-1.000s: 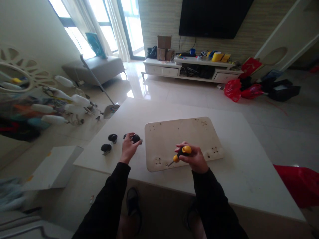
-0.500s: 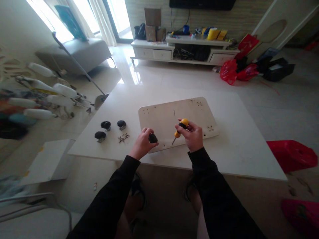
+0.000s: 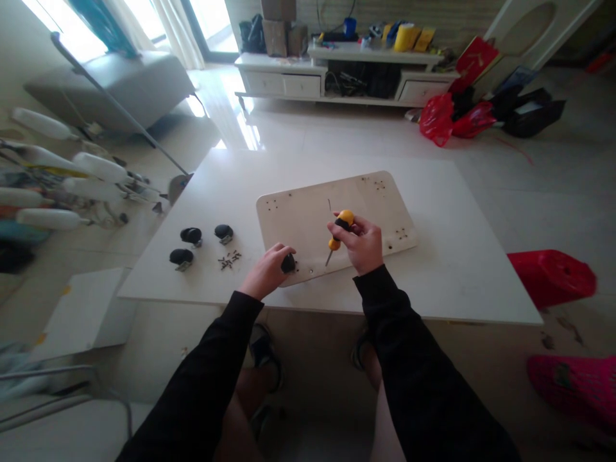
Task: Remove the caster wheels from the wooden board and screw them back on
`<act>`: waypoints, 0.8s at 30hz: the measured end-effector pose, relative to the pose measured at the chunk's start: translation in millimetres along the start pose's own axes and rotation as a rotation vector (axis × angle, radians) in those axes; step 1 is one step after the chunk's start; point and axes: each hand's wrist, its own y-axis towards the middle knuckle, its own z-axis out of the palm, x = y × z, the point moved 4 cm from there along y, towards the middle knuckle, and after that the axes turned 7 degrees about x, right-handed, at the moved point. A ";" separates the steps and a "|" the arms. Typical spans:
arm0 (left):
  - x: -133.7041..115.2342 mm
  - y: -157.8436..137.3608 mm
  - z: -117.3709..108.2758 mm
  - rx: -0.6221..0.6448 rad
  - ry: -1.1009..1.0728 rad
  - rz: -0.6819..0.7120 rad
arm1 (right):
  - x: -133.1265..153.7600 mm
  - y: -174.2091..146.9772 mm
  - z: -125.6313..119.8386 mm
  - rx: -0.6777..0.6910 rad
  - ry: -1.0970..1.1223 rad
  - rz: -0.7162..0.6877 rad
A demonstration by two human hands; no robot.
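A pale board (image 3: 298, 224) with rounded corners and groups of small holes lies on the white table (image 3: 462, 256). At its near left corner my left hand (image 3: 268, 268) is closed on a black caster wheel (image 3: 288, 263). My right hand (image 3: 364, 242) grips a yellow and black screwdriver (image 3: 344, 220) above the board, its shaft slanting down to the left. Left of the board stand three more casters, one black caster (image 3: 181, 258) nearest the table edge. Beside them lies a small pile of screws (image 3: 230, 260).
A red plastic stool (image 3: 551, 277) is on the floor past the table's right edge. Left of the table stand a white box (image 3: 79, 314) and a rack of white cones (image 3: 51, 218). A low TV cabinet (image 3: 283, 83) lines the far wall.
The head view has shifted slightly, so the whole scene sits a little further left and higher. Both hands keep their holds on the caster wheel and the screwdriver.
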 end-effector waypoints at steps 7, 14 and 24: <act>0.1 2.7 1.6 -0.041 0.012 -0.009 | -0.4 1.5 2.9 -0.005 -0.009 -0.007; -1.5 2.4 2.4 -0.092 0.033 -0.030 | 1.9 0.1 2.0 0.010 -0.020 -0.017; -2.0 3.3 4.6 -0.081 0.051 -0.044 | 0.7 0.8 1.6 -0.004 -0.019 -0.031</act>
